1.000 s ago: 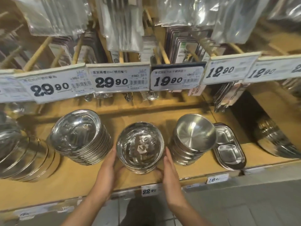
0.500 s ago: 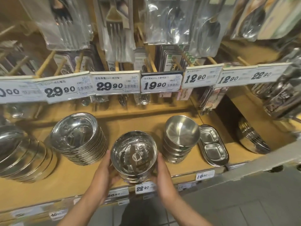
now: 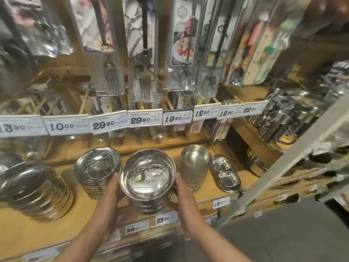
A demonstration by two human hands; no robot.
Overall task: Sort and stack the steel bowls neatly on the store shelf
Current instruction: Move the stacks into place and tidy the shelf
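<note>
Two hands, left hand (image 3: pixel 108 203) and right hand (image 3: pixel 186 201), cupped a stack of steel bowls (image 3: pixel 147 178) at the front of the wooden store shelf (image 3: pixel 22 235), fingers grasping its sides, between two neighbouring stacks already standing, so sorting seemed unfinished.

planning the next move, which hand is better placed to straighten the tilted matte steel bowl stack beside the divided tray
Right. The right hand holds the shiny steel bowl stack on the side next to the matte steel bowl stack; the left hand is across it.
</note>
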